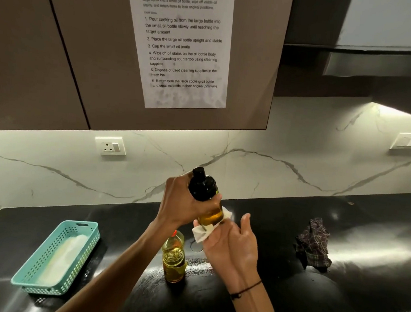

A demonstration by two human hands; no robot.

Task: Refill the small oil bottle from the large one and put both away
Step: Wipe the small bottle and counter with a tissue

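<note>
Head view: left hand (183, 203) clamps the small dark-capped glass oil bottle (207, 200); right hand (229, 244), fingers half-spread, cups white tissue (202, 232) beneath, wiping. Next, likely bin the tissue.

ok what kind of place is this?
Looks like a home kitchen: a black countertop under a marble-look backsplash and wall cabinets, with a wall socket and cooking oil bottles in use.
</note>
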